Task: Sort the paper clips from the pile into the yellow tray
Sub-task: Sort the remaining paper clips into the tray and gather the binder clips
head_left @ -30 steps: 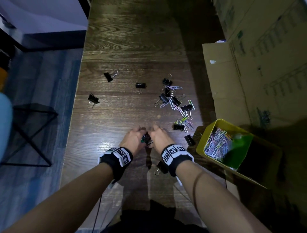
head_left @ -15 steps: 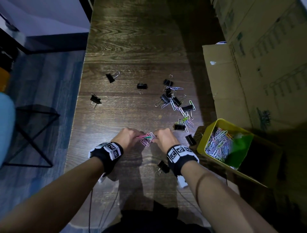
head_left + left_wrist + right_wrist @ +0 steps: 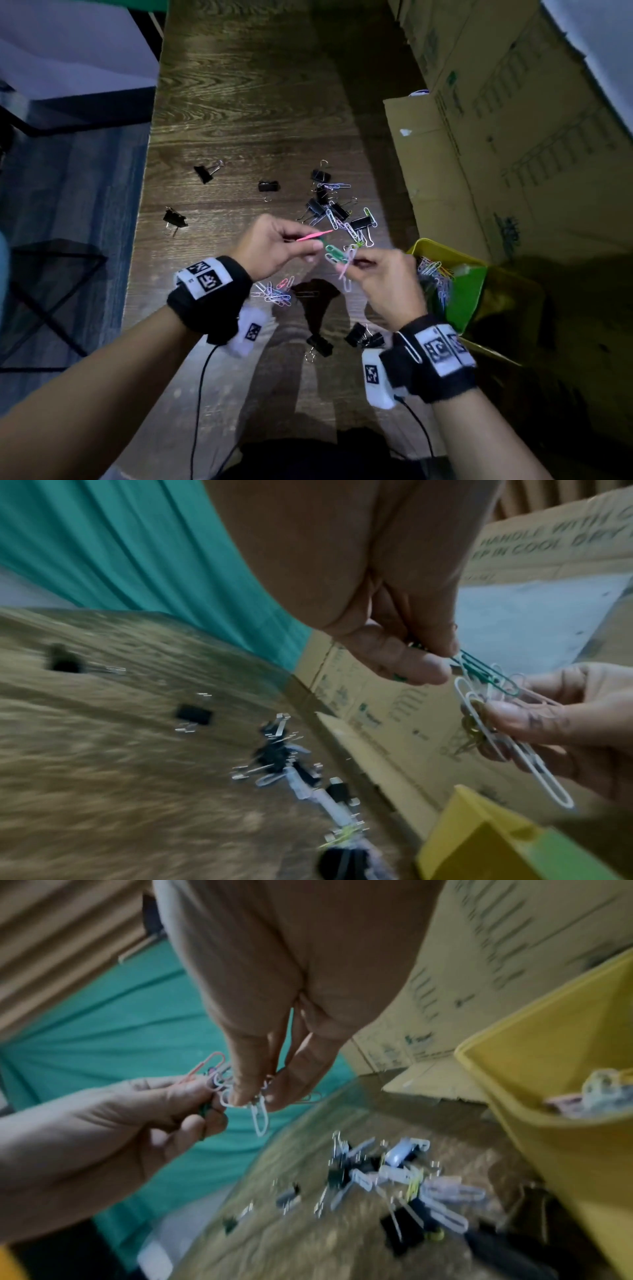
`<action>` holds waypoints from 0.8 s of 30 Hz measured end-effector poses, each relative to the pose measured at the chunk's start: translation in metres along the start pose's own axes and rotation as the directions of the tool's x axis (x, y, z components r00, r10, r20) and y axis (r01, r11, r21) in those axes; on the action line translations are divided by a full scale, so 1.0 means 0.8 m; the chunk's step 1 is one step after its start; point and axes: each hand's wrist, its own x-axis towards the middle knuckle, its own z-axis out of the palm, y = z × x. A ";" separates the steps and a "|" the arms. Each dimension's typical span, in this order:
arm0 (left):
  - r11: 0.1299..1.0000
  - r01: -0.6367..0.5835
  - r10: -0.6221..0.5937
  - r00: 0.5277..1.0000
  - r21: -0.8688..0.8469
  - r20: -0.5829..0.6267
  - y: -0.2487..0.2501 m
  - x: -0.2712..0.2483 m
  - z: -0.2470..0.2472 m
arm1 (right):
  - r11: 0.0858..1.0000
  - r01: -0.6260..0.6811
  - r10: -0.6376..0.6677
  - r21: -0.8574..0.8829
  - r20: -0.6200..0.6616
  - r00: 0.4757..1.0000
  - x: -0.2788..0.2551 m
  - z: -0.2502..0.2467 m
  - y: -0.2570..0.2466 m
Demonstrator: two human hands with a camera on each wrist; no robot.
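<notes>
While both pinch one tangle of paper clips above the table — left hand, right hand.

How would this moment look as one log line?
left hand: pinches paper clips | right hand: pinches same tangle | yellow tray: partly filled

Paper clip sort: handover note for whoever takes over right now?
Left hand pinches a green clip and a pink one; right hand pinches a tangled bunch of clips. Both are raised above the table.
Done: many clips are in the yellow tray, at the right.
Left: untangle and tray the held bunch, the small clip group under the hands, and the clips mixed with black binder clips in the pile.
</notes>
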 end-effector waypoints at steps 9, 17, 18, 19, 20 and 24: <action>0.975 0.072 -0.044 0.990 -0.212 0.136 0.037 0.063 0.153 | 0.955 -0.175 0.229 0.238 -0.224 0.947 -0.029 -0.113 0.059; 0.789 -0.198 -0.114 0.883 0.582 0.456 0.020 0.087 0.187 | 0.874 -0.449 0.443 -0.189 -0.076 0.894 -0.018 -0.112 0.082; 0.832 -0.169 -0.093 0.897 0.529 0.433 0.019 0.086 0.178 | 0.866 -0.451 0.445 -0.216 -0.080 0.892 -0.019 -0.112 0.081; 0.895 -0.101 -0.081 0.921 0.434 0.382 0.016 0.086 0.166 | 0.860 -0.448 0.438 -0.243 -0.099 0.894 -0.019 -0.112 0.079; 0.950 -0.025 -0.078 0.947 0.311 0.313 0.013 0.085 0.149 | 0.870 -0.418 0.396 -0.263 -0.133 0.909 -0.021 -0.111 0.075; 0.898 0.065 -0.111 0.990 0.436 0.081 -0.030 0.072 0.053 | 0.946 -0.039 -0.033 -0.322 -0.216 0.976 -0.026 -0.087 0.052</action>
